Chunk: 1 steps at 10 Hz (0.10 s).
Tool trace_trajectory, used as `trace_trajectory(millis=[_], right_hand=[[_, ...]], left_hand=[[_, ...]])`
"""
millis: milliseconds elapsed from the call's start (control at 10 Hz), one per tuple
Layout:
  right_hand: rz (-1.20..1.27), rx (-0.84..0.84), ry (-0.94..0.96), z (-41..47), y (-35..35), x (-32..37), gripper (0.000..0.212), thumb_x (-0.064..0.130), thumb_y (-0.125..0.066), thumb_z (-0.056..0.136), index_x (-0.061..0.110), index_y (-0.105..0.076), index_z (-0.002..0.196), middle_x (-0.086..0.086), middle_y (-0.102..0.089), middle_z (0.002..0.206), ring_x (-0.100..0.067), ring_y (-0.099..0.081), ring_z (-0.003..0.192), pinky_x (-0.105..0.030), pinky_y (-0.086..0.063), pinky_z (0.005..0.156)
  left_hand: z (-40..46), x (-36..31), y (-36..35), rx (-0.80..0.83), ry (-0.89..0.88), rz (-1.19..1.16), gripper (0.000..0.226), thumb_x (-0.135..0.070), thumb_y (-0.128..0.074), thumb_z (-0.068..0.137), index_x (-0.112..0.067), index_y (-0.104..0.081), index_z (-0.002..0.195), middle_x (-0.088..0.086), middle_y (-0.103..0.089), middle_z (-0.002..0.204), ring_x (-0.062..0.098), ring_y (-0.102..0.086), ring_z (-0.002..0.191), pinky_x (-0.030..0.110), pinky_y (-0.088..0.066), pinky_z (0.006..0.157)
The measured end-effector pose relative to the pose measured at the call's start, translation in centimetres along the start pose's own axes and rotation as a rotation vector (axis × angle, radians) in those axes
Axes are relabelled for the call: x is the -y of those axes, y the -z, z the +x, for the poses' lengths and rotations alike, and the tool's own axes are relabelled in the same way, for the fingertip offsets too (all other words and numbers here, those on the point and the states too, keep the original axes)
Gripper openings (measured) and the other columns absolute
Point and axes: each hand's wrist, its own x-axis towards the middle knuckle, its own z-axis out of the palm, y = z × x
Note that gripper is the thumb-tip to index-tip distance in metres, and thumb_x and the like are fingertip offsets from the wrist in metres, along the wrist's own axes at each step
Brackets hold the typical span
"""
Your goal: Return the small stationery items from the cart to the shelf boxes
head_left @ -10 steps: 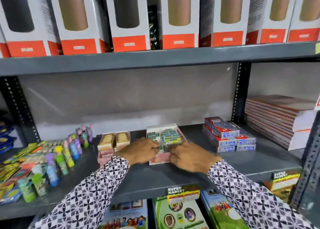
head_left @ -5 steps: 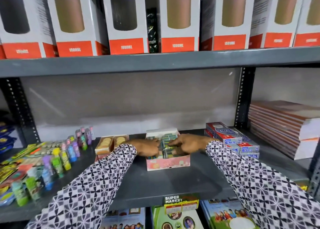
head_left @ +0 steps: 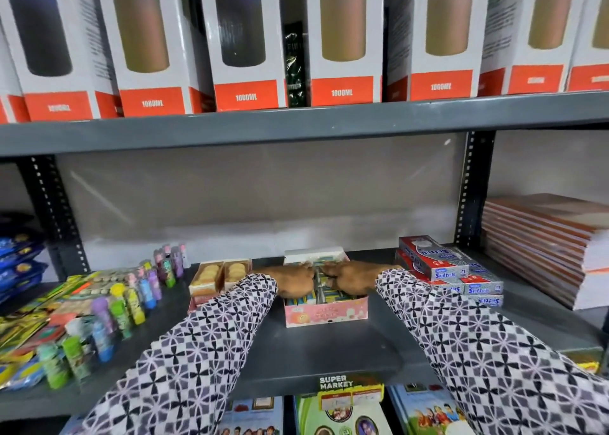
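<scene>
A pink open box [head_left: 326, 314] stands in the middle of the grey shelf [head_left: 313, 352]. It holds several small green-blue stationery packs [head_left: 333, 297] in rows. My left hand [head_left: 295, 279] and my right hand [head_left: 349, 278] are both inside the box, knuckles up and almost touching each other. Their fingers curl down onto the packs at the box's middle, so the fingertips are hidden. The cart is out of view.
Left of the pink box stands a box of biscuit-shaped items [head_left: 211, 276], then rows of coloured glue sticks [head_left: 131, 302]. On the right lie red-and-blue cartons [head_left: 451, 269] and a stack of notebooks [head_left: 543, 246]. Bottle boxes [head_left: 342, 39] fill the upper shelf.
Both hands moved from the box's front edge, holding a bunch of packs, further in and down into the box. The view has come closer to the shelf.
</scene>
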Motion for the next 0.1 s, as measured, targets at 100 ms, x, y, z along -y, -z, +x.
trace_trajectory(millis=[100], right_hand=[[-0.043,-0.151,0.000,-1.68,-0.53,1.13,0.067,0.052,-0.036,0.104,0.025,-0.018,0.163,-0.008,-0.020,0.171,-0.032,-0.019,0.157,-0.061,-0.018,0.125]], left_hand=[[-2.85,-0.38,-0.53,-0.269,0.021,-0.217,0.064,-0.024,-0.036,0.110,-0.018,-0.012,0.169,0.009,-0.003,0.178,0.027,-0.007,0.165,0.040,-0.012,0.131]])
